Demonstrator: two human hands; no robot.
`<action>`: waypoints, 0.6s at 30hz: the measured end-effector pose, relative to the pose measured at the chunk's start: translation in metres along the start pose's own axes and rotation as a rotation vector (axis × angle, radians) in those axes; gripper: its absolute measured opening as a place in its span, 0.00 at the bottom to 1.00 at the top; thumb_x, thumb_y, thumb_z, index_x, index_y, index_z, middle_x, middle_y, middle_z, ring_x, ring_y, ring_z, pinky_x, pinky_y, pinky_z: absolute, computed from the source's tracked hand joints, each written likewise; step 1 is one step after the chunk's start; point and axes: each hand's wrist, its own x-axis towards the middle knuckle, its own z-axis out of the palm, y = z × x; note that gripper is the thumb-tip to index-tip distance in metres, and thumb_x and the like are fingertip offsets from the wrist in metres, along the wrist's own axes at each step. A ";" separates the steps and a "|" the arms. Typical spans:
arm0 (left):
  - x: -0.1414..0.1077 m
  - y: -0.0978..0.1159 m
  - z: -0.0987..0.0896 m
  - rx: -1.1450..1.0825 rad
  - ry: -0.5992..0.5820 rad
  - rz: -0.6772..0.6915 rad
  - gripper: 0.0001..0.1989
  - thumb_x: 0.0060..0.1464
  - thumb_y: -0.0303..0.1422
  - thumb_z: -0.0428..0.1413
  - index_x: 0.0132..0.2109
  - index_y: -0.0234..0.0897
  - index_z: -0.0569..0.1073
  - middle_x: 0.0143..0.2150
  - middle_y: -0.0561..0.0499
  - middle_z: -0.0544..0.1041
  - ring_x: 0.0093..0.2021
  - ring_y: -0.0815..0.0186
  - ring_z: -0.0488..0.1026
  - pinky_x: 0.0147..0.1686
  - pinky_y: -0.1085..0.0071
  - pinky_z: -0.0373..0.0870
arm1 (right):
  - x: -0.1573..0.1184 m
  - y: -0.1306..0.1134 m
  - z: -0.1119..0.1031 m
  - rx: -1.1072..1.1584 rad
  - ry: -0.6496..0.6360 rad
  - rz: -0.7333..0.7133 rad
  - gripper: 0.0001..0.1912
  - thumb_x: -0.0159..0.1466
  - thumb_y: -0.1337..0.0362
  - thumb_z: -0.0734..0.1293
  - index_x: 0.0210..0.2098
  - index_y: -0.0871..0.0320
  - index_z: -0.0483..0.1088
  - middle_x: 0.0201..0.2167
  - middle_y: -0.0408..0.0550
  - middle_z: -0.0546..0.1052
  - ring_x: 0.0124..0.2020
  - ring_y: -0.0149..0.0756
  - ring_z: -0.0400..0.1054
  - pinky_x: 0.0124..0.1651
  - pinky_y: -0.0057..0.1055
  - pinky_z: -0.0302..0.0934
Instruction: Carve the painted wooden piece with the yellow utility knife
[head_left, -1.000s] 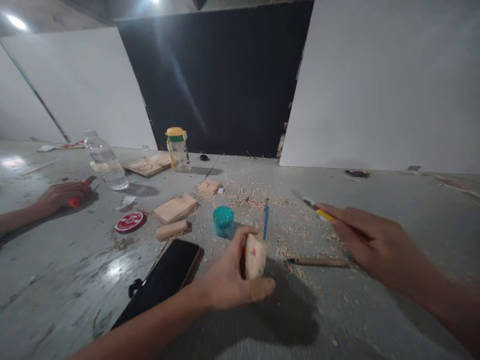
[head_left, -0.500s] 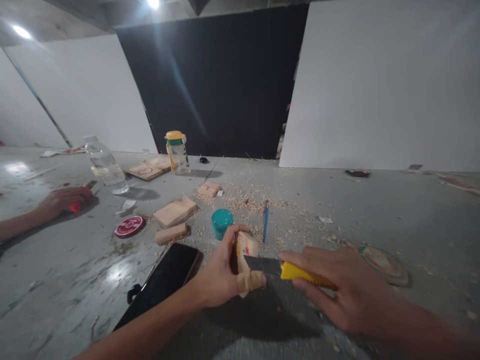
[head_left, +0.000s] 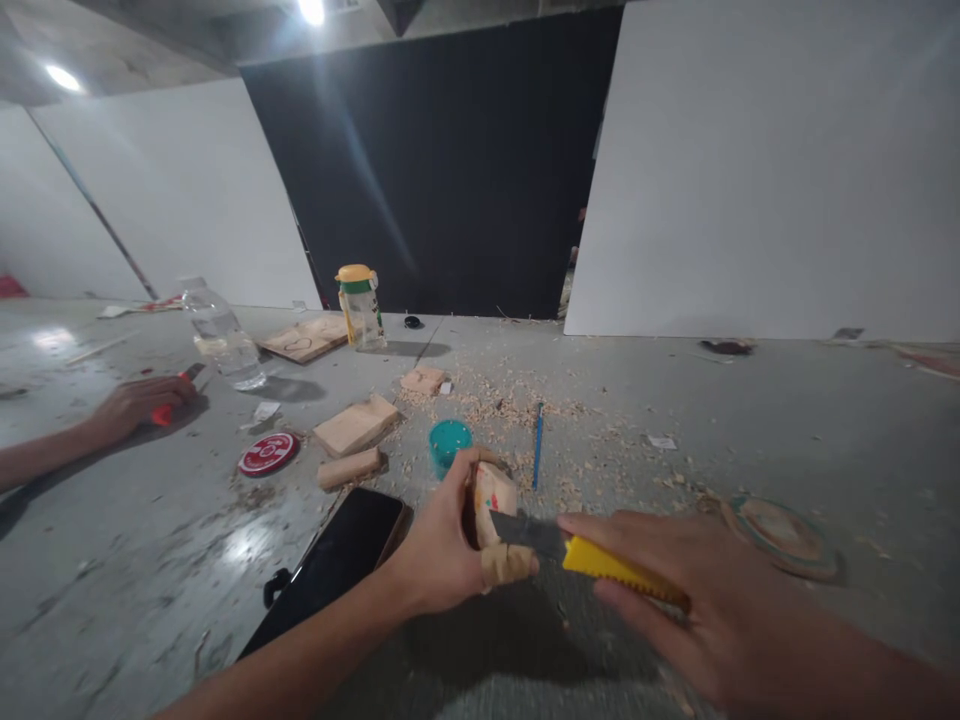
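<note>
My left hand is closed around a small pale wood block with red and green marks. A tan wrap covers my left thumb. In my right hand is a yellow utility knife, its grey blade extended and pointing left. The blade tip lies against or just in front of the block, above the wrapped thumb; exact contact is hard to tell. A teal round container stands right behind my left hand, and a blue pencil-like stick lies beyond the block.
Wood shavings litter the floor. Left of my hands lie a phone, wood pieces and a red round lid. Bottles stand farther back. Another person's hand holds a red-orange tool at left. An oval plaque lies at right.
The whole view has shifted slightly, so things appear a little farther right. My right hand and the knife have moved slightly down and right. The left hand still grips the block.
</note>
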 end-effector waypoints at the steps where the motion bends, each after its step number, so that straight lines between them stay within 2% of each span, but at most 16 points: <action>1: 0.000 0.000 0.000 0.005 -0.009 0.008 0.32 0.44 0.38 0.67 0.51 0.42 0.56 0.35 0.56 0.61 0.31 0.71 0.58 0.29 0.74 0.57 | 0.000 0.000 -0.001 0.010 -0.008 -0.011 0.19 0.66 0.64 0.60 0.56 0.51 0.67 0.45 0.47 0.79 0.40 0.38 0.75 0.38 0.33 0.69; 5: -0.001 0.003 0.000 0.027 -0.016 -0.001 0.34 0.42 0.38 0.68 0.51 0.41 0.57 0.34 0.57 0.61 0.31 0.70 0.58 0.28 0.74 0.57 | -0.001 0.002 0.000 0.034 0.001 -0.035 0.20 0.65 0.64 0.62 0.56 0.50 0.67 0.47 0.47 0.79 0.42 0.39 0.76 0.38 0.33 0.71; 10: 0.000 0.005 0.000 0.050 0.003 0.004 0.32 0.42 0.38 0.67 0.50 0.40 0.58 0.33 0.56 0.61 0.31 0.70 0.59 0.29 0.73 0.58 | -0.002 0.004 0.004 0.054 0.029 0.035 0.20 0.66 0.62 0.61 0.56 0.52 0.68 0.48 0.49 0.79 0.44 0.40 0.75 0.44 0.37 0.70; 18: 0.001 0.010 0.002 0.119 0.070 -0.033 0.28 0.44 0.42 0.65 0.47 0.39 0.60 0.31 0.56 0.61 0.29 0.70 0.58 0.28 0.74 0.57 | 0.000 0.003 0.009 -0.003 0.047 0.022 0.20 0.67 0.65 0.59 0.57 0.54 0.67 0.39 0.49 0.80 0.35 0.37 0.75 0.36 0.33 0.68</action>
